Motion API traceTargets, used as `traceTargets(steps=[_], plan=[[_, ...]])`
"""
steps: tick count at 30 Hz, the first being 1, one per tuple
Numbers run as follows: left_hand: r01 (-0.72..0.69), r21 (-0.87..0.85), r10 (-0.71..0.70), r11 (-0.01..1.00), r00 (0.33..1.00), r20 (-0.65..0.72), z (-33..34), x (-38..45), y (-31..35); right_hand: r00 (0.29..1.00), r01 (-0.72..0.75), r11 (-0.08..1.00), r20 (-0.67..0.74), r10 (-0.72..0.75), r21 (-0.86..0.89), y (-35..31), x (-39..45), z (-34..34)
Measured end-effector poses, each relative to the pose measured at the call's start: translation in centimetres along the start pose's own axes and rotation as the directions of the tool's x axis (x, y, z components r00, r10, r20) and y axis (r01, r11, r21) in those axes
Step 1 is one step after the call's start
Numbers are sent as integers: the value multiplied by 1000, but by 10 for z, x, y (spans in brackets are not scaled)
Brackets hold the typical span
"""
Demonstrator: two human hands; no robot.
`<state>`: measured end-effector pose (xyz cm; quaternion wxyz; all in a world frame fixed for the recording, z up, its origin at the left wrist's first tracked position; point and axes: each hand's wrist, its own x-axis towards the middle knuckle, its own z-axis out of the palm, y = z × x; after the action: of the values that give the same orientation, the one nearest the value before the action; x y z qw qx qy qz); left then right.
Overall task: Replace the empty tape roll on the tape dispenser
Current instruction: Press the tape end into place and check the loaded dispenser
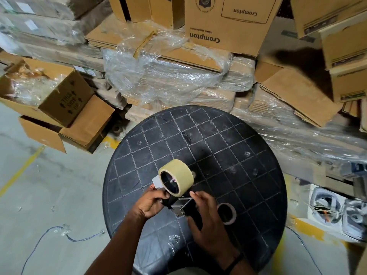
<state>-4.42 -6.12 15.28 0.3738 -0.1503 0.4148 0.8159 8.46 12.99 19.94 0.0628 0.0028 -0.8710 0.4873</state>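
A full beige tape roll [178, 173] sits on the black and metal tape dispenser [181, 207], which I hold above the round black table [248, 155]. My left hand [151, 203] grips the dispenser's front end just below the roll. My right hand [204, 221] is closed around the black handle, thumb near the metal plate. The empty brown cardboard core [228, 213] lies on the table just right of my right hand, partly hidden by it.
Stacks of flat cardboard wrapped in clear plastic film [158, 72] stand beyond the table. An open carton [59, 108] sits on the floor at left. A thin blue cable [49, 233] runs across the concrete floor. White moulded packaging [337, 213] lies at right.
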Motion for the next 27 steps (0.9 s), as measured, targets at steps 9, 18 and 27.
traceTargets(steps=[9, 18, 27], plan=[[41, 675, -51, 736, 999, -5, 6, -1, 22, 892, -442, 820, 87, 443, 365, 53, -10, 34], [348, 763, -123, 544, 933, -338, -29, 35, -39, 769, -639, 769, 17, 640, -31, 101, -25, 94], [363, 904, -12, 224, 929, -370, -65, 61, -93, 760, -649, 758, -91, 643, -66, 140, -60, 135]])
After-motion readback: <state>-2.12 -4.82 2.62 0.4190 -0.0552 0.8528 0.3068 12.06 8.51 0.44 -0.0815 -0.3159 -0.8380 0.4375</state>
